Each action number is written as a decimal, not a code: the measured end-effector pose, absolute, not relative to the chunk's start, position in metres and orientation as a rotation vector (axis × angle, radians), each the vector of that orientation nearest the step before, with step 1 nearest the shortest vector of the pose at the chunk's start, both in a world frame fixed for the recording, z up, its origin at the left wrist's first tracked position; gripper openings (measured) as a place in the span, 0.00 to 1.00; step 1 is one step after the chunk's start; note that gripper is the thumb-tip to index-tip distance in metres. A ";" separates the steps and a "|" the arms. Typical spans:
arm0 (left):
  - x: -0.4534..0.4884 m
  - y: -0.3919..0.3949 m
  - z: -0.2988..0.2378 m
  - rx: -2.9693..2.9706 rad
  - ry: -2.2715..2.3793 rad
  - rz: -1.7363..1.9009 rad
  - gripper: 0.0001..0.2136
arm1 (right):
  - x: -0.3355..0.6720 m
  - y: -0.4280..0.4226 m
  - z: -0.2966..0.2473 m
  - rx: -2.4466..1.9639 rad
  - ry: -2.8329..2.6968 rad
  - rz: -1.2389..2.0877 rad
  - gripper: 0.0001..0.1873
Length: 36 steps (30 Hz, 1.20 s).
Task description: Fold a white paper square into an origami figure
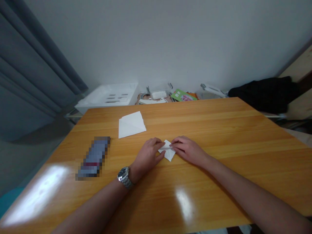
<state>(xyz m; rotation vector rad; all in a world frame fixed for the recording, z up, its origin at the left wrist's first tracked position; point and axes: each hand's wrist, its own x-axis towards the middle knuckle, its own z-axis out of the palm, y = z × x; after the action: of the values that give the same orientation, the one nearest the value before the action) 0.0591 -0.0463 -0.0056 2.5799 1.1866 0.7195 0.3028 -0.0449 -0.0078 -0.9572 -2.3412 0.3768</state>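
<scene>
A small folded piece of white paper lies on the wooden table between my two hands. My left hand pinches its left side, with the thumb below and the fingers above. On the right side, the fingertips of my right hand close on the paper's edge. Creases cross the paper, and one corner points toward me. My fingers cover its left and right corners. A metal watch is on my left wrist.
White paper sheets lie farther back on the table. To the left is a pixelated phone-like object. Behind the far edge are a white tray, a green booklet and a black cloth.
</scene>
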 end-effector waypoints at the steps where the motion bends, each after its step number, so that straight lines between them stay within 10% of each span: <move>1: 0.060 -0.046 -0.006 2.565 1.190 0.731 0.13 | 0.302 -0.045 -0.008 -0.965 -2.336 0.378 0.10; 36: 0.076 -0.017 0.035 2.397 1.462 0.214 0.08 | 0.282 -0.008 0.030 -1.529 -2.526 0.560 0.08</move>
<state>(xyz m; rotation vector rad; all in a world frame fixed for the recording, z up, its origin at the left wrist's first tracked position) 0.0763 -0.0167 0.0352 2.3973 1.4618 0.2136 0.2819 -0.0079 0.0297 -1.5293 -2.5258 0.5597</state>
